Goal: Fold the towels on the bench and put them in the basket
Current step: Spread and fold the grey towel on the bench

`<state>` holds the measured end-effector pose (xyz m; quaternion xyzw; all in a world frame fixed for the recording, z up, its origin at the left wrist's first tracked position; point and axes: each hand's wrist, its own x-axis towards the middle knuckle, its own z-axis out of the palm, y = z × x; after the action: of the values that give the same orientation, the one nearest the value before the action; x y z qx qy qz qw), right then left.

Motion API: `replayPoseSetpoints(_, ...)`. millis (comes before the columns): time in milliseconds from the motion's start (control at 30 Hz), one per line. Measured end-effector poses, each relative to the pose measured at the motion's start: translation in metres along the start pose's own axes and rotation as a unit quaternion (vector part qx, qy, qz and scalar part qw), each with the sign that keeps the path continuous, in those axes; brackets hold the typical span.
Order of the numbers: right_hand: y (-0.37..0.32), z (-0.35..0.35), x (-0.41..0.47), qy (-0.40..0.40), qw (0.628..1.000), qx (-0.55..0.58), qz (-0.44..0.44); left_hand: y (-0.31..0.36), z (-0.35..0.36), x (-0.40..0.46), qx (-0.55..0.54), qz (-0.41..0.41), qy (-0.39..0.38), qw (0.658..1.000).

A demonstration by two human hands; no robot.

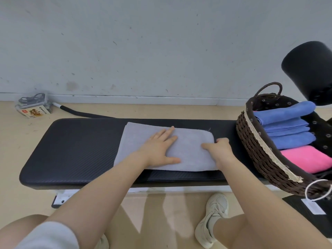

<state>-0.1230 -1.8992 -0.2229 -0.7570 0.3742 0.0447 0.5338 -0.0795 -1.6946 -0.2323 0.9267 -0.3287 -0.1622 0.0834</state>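
Head view: left hand (158,148) flat on towel (186,151); right hand (219,150) pinches its right end, nearest the basket (255,150) further right

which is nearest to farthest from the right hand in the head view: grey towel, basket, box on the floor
1. grey towel, gripped at its right edge by the right hand.
2. basket, just right, on the bench end.
3. box, far left by the wall.
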Motion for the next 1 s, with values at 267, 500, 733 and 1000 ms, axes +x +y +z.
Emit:
replayPoseSetpoints(267,-0.025,-0.034,-0.013,-0.061,0.991,0.041,-0.11,0.038,0.02,0.03,-0.028,-0.058,-0.021,0.998)
replayPoseSetpoints(500,-0.065,0.002,-0.049,-0.123,0.973,-0.047,-0.188,0.003,-0.013,0.001,-0.284,-0.035,0.125,0.95)
replayPoseSetpoints(733,-0.074,0.093,-0.079,-0.132,0.936,-0.178,-0.272,-0.053,-0.009,-0.05,-0.435,-0.168,0.197,0.863)
replayPoseSetpoints(1000,-0.057,0.15,-0.082,-0.136,0.914,-0.238,-0.298,-0.059,0.009,-0.061,-0.48,-0.153,0.231,0.833)
